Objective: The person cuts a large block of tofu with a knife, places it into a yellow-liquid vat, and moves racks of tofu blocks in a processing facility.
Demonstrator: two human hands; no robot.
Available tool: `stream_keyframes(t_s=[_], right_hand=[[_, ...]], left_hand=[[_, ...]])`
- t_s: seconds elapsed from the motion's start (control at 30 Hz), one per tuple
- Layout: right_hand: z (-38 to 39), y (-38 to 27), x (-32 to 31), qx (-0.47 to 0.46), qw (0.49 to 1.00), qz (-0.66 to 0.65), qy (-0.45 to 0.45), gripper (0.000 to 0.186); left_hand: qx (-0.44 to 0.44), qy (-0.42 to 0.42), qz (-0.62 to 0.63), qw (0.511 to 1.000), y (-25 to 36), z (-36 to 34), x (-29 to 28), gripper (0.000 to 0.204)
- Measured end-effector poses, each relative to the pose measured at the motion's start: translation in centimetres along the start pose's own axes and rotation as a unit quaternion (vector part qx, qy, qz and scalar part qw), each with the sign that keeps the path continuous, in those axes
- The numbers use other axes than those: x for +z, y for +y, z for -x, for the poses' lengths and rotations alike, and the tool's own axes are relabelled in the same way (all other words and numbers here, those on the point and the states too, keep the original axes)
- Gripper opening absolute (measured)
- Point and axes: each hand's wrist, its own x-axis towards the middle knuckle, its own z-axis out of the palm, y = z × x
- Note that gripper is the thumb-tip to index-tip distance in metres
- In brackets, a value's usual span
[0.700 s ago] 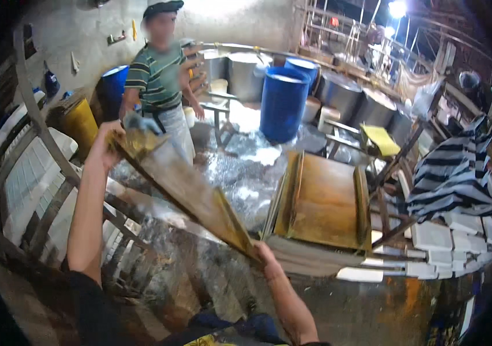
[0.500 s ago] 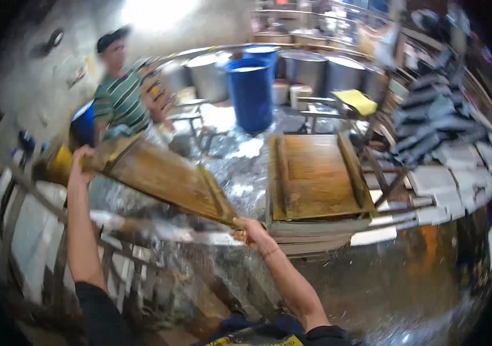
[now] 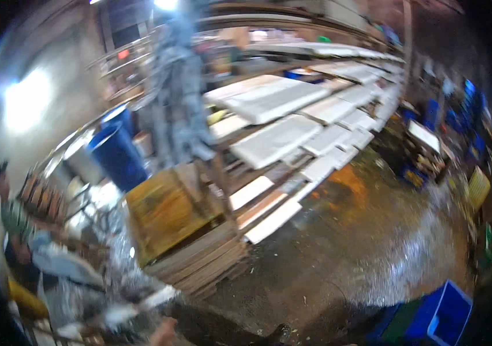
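Note:
At the bottom edge, left of the middle, a blurred part of a hand shows, by its place my left hand [image 3: 163, 333]; its fingers are smeared and nothing can be made out in it. My right hand is out of view. Nearest beyond the hand stands a stack of wooden trays [image 3: 199, 262], topped by a wet, yellow-brown wooden tray [image 3: 168, 210]. The tray I held earlier cannot be made out.
Racks of white slabs [image 3: 277, 138] run from beside the stack into the distance. A blue crate [image 3: 430, 317] sits at lower right on the wet floor [image 3: 326, 271]. A blue barrel [image 3: 118, 155] stands behind the stack. Another person [image 3: 15, 225] is at far left.
My view has swung right, so the stack now lies left of the middle. Both hands gripped a wooden tray before; that tray and my right hand are no longer seen.

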Motion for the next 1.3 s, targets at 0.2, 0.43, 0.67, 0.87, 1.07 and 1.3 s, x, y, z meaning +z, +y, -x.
stream_keyframes(t_s=[0.2, 0.43, 0.67, 0.87, 1.07, 1.3], right_hand=[[1.6, 10.8, -15.6, 0.106, 0.972, -0.146, 0.151, 0.037], [-7.2, 11.0, -25.7, -0.048, 0.880, -0.472, -0.032, 0.035], [-11.5, 2.0, -29.7, -0.026, 0.961, -0.211, 0.175, 0.045], [-18.1, 0.1, -39.4, 0.081, 0.932, -0.267, 0.232, 0.046], [-30.2, -2.1, -53.8, 0.123, 0.900, -0.337, 0.250, 0.046], [-42.3, -3.4, -74.0, 0.081, 0.906, -0.341, 0.239, 0.046]], left_hand=[[-0.176, -0.019, 0.504, 0.845, 21.4, -6.5, -1.1, 0.055], [-0.277, -0.048, 0.315, 0.906, 31.1, -29.1, -9.2, 0.046], [0.031, -0.033, 0.115, 0.992, 72.1, -56.0, -9.5, 0.046], [0.387, -0.260, 0.267, 0.843, 119.7, -62.7, -10.7, 0.057], [0.546, -0.304, 0.138, 0.768, 145.0, -62.4, -14.9, 0.054], [0.306, -0.325, -0.113, 0.887, 141.1, -80.2, -5.1, 0.062]])
